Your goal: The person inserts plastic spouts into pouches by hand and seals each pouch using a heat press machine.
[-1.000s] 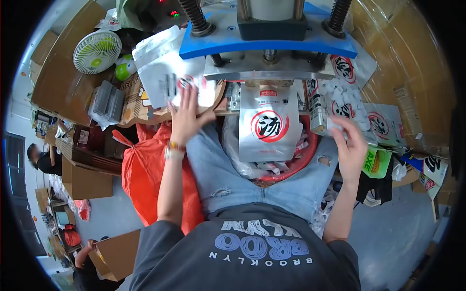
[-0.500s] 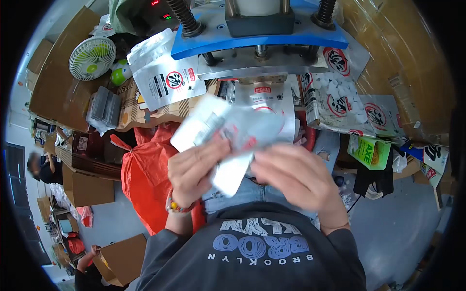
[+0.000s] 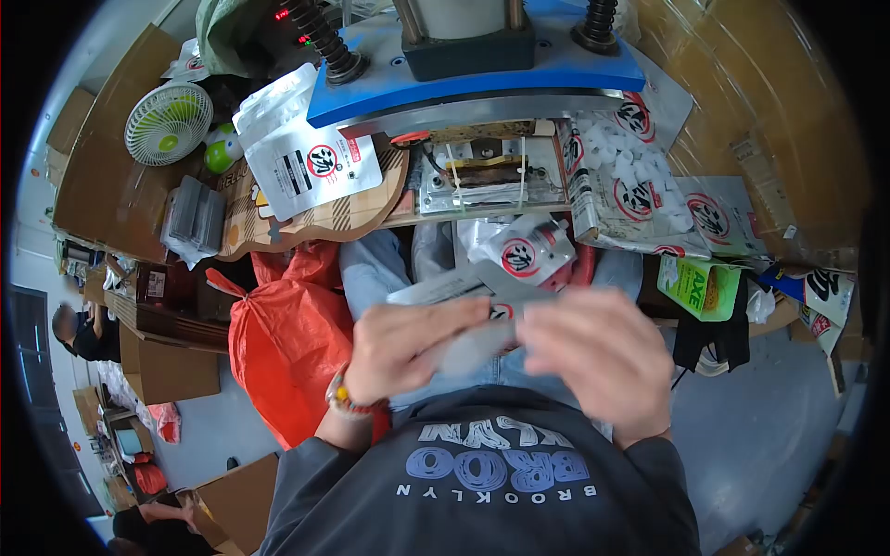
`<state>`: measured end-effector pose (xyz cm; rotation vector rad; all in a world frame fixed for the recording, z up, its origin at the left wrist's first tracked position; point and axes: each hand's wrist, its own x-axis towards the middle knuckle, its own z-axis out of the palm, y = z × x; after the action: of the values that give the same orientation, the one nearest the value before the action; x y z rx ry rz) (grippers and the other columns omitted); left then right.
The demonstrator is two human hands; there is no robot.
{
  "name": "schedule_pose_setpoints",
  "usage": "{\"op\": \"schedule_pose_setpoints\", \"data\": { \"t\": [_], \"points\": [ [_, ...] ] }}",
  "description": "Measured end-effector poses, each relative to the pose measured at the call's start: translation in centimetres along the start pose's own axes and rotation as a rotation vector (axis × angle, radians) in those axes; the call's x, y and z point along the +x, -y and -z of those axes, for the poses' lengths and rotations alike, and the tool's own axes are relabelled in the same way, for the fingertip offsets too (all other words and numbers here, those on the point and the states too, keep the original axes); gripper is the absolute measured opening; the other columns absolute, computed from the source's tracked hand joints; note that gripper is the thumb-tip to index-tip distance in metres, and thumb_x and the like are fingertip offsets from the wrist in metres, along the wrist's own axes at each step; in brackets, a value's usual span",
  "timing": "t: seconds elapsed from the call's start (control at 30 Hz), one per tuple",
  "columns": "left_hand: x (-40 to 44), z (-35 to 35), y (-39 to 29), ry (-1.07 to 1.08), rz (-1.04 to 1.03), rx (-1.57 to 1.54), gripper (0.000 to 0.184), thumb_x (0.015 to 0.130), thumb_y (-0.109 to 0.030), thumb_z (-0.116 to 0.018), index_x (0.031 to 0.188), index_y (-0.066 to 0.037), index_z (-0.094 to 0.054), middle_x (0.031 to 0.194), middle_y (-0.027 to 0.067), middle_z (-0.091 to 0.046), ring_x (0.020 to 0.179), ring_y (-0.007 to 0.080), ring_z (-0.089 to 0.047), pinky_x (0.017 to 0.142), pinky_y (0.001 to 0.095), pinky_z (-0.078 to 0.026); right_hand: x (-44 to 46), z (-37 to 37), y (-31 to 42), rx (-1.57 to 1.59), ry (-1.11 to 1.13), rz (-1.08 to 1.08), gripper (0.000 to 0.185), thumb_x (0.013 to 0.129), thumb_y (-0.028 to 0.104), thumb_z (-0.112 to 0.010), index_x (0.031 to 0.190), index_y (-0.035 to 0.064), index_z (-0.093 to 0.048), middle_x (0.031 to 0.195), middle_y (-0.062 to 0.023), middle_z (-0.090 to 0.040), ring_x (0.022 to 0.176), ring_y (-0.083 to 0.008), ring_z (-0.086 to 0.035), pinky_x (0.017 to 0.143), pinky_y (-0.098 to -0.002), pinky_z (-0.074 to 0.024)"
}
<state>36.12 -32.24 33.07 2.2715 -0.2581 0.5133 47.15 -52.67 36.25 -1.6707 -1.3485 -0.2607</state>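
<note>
My left hand (image 3: 403,345) is closed on a silver pouch (image 3: 445,287) with red print, held in front of my lap. The pouch is partly blurred and folded or tilted. My right hand (image 3: 601,357) is smeared by motion at the pouch's right side; whether its fingers grip it I cannot make out. Just beyond, another silver pouch (image 3: 521,264) with a red round mark hangs or lies below the bench edge. Past it is the press (image 3: 473,88) with a blue plate, above a metal bed (image 3: 491,195) with white bands.
A printed pouch stack (image 3: 320,162) lies on the board at left, near a small fan (image 3: 169,123). White plastic pieces (image 3: 640,167) fill a tray at right. A red bag (image 3: 287,343) hangs at left. Two other people are at far left.
The pouch that lay under the press is gone from the bed, and a pouch now sits below the bench edge. The pouch in my hands has come lower and turned. The view has shifted slightly.
</note>
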Motion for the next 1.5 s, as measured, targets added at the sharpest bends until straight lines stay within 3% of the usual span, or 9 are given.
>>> {"op": "schedule_pose_setpoints", "data": {
  "t": [0.13,0.3,0.43,0.6,0.67,0.73,0.87,1.27,1.5],
  "points": [
    [0.0,-5.1,6.7,-0.030,0.671,-0.372,0.020,0.091,-0.014,-0.067,0.096,0.005,-0.071,0.080,0.0007,-0.071,0.067,0.0019,-0.059,0.057,0.0193,-0.047,0.6,-1.5,-5.7,-0.127,-0.126,-0.198,0.042,0.079,0.011,-0.074,0.118,-0.0004,-0.063,0.110,-0.0129,-0.067,0.102,-0.0305,-0.063,0.090,-0.0356,-0.0483],
    [4.8,-5.3,10.1,-0.366,0.850,-0.944,0.018,0.089,-0.010,-0.066,0.096,0.006,-0.069,0.085,0.0080,-0.070,0.068,0.0099,-0.065,0.058,0.0247,-0.052,0.6,2.0,-10.8,-0.211,-0.307,-0.518,0.034,0.093,0.009,-0.059,0.126,0.0031,-0.057,0.124,-0.0141,-0.061,0.115,-0.0267,-0.058,0.099,-0.0369,-0.0426],
    [5.3,-5.8,11.3,-0.377,0.820,-0.996,0.020,0.089,-0.012,-0.067,0.098,0.006,-0.068,0.091,0.0084,-0.070,0.074,0.0093,-0.065,0.063,0.0243,-0.052,-1.9,-1.7,-20.0,-0.795,0.166,-0.322,0.040,0.085,0.002,-0.058,0.125,0.0082,-0.057,0.126,-0.0159,-0.057,0.116,-0.0352,-0.053,0.098,-0.0413,-0.0426],
    [3.6,0.3,16.3,-0.531,0.594,-0.168,0.059,0.087,-0.035,-0.071,0.132,0.000,-0.053,0.120,0.0135,-0.064,0.106,0.0223,-0.062,0.091,0.0376,-0.047,-1.6,-0.9,-18.1,-0.665,0.240,-0.496,0.037,0.083,0.002,-0.059,0.120,0.0063,-0.057,0.120,-0.0187,-0.058,0.109,-0.0405,-0.054,0.091,-0.0451,-0.0454],
    [0.5,2.5,19.4,-0.210,0.488,1.162,0.074,0.082,-0.041,-0.073,0.140,-0.005,-0.045,0.142,0.0127,-0.049,0.131,0.0271,-0.047,0.105,0.0476,-0.036,-1.7,-0.9,-17.9,-0.555,0.164,-0.515,0.034,0.086,0.005,-0.061,0.119,0.0040,-0.057,0.110,-0.0152,-0.060,0.102,-0.0339,-0.059,0.085,-0.0385,-0.0481],
    [-2.4,3.1,18.4,0.034,0.407,0.883,0.082,0.077,-0.046,-0.074,0.143,-0.010,-0.042,0.154,0.0087,-0.034,0.143,0.0284,-0.029,0.112,0.0529,-0.024,-1.5,-0.3,-16.8,-0.343,-0.046,-0.594,0.032,0.087,0.006,-0.062,0.118,0.0028,-0.057,0.107,-0.0138,-0.060,0.100,-0.0283,-0.059,0.084,-0.0348,-0.0477],
    [-6.4,3.4,16.7,-0.364,0.458,0.504,0.028,0.078,0.000,-0.066,0.103,-0.010,-0.074,0.088,0.0130,-0.072,0.068,0.0218,-0.069,0.058,0.0286,-0.051,0.9,2.2,-8.5,-0.155,-0.294,-0.467,0.028,0.084,0.008,-0.069,0.110,-0.0007,-0.063,0.101,-0.0085,-0.059,0.091,-0.0192,-0.057,0.080,-0.0297,-0.0458],
    [-0.9,3.1,-0.8,-0.115,-0.090,0.055,0.030,0.072,-0.003,-0.067,0.102,-0.004,-0.072,0.104,0.0106,-0.072,0.091,0.0234,-0.071,0.075,0.0316,-0.057,3.0,0.7,0.4,0.001,0.074,0.119,0.042,0.060,0.027,-0.083,0.097,0.0094,-0.074,0.084,-0.0001,-0.058,0.076,-0.0214,-0.053,0.076,-0.0375,-0.0380],
    [0.8,-5.1,7.5,-0.160,0.739,-0.621,0.023,0.093,-0.019,-0.065,0.099,0.003,-0.072,0.078,0.0017,-0.070,0.066,0.0041,-0.060,0.056,0.0216,-0.048,1.3,-0.3,-5.9,-0.255,-0.053,-0.334,0.051,0.081,0.027,-0.073,0.124,0.0032,-0.059,0.115,-0.0152,-0.060,0.114,-0.0329,-0.052,0.100,-0.0412,-0.0369]
  ]
}}
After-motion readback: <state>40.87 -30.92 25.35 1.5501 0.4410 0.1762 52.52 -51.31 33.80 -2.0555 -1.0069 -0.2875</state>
